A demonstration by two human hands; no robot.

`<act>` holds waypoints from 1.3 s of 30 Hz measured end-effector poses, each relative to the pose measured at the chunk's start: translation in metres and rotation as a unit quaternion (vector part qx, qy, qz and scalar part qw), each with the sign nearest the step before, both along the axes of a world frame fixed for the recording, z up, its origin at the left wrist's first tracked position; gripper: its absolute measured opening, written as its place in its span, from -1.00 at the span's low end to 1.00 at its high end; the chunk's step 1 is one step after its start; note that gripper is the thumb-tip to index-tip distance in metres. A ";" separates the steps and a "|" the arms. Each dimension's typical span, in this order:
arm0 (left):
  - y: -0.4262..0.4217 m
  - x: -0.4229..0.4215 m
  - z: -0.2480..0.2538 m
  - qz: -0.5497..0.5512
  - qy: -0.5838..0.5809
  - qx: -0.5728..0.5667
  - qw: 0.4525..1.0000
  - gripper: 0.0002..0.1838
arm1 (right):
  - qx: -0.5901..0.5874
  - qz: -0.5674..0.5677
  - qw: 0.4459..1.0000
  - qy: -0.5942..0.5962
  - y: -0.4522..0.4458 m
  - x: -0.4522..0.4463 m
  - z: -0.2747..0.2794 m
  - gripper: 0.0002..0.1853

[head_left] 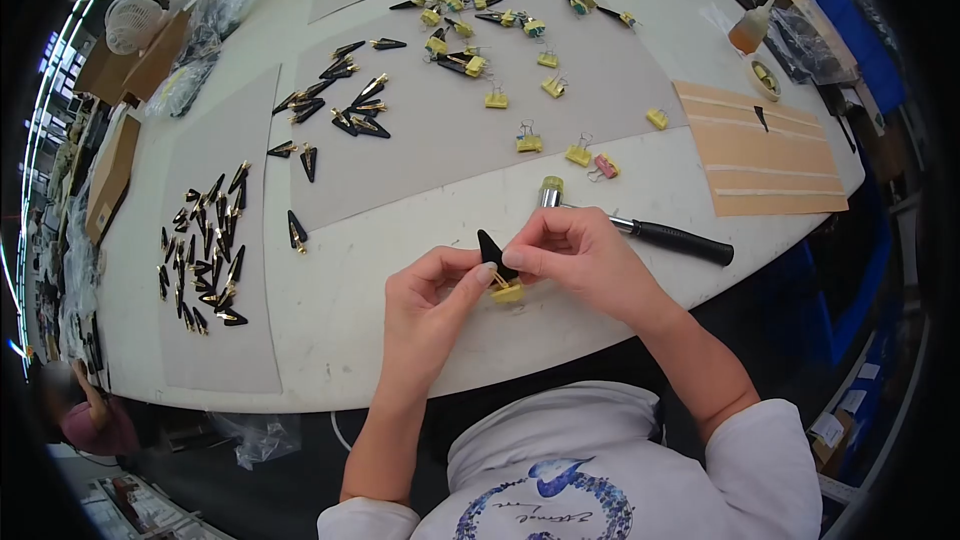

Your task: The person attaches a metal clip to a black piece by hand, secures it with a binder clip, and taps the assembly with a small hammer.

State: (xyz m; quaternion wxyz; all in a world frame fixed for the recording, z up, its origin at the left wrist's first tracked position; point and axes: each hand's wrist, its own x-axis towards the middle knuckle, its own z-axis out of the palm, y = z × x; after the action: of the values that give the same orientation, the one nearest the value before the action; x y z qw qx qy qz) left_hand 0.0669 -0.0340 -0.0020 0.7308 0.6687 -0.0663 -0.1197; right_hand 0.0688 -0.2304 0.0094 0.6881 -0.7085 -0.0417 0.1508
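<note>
Both hands meet near the front of the table around a black triangular hair clip (pixel 489 246), its pointed end facing away from me. A yellow binder clip (pixel 508 293) sits at its near end, with gold-coloured metal showing between. My left hand (pixel 436 290) pinches the clip from the left, thumb at its lower part. My right hand (pixel 570 258) is closed on its right edge, fingertips pressed together. The fingers partly hide the piece. Just beyond my right hand lies a hammer (pixel 680 240) with a black handle and a yellowish head face.
Loose binder clips (pixel 528 140), one of them pink (pixel 605 167), lie beyond my hands. Black hair clips (pixel 205 250) are spread at left and on grey sheets (pixel 400 175). A tan board (pixel 770 165) and an amber bottle (pixel 750 30) stand right. Another person (pixel 98 420) is far left.
</note>
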 end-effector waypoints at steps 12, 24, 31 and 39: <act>-0.002 -0.003 -0.002 -0.032 0.032 0.003 0.999 -0.85 | 0.087 -0.002 0.995 0.048 0.003 0.003 -0.010 -0.83; -0.002 -0.003 -0.003 -0.028 0.035 -0.018 0.999 -0.86 | 0.141 -0.001 0.986 0.094 0.003 0.008 -0.007 -0.84; -0.002 -0.003 -0.004 -0.017 0.052 -0.014 0.998 -0.86 | 0.083 -0.048 0.995 0.006 0.012 0.002 -0.018 -0.82; -0.002 -0.001 -0.002 -0.020 0.063 -0.028 0.997 -0.87 | 0.138 0.008 0.985 0.099 0.002 0.009 -0.013 -0.76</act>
State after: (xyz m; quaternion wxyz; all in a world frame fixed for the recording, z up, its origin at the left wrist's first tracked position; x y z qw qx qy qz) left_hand 0.0655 -0.0363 -0.0035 0.7497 0.6374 -0.0375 -0.1743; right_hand 0.0780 -0.2288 -0.0036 0.7789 -0.5878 0.0004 0.2184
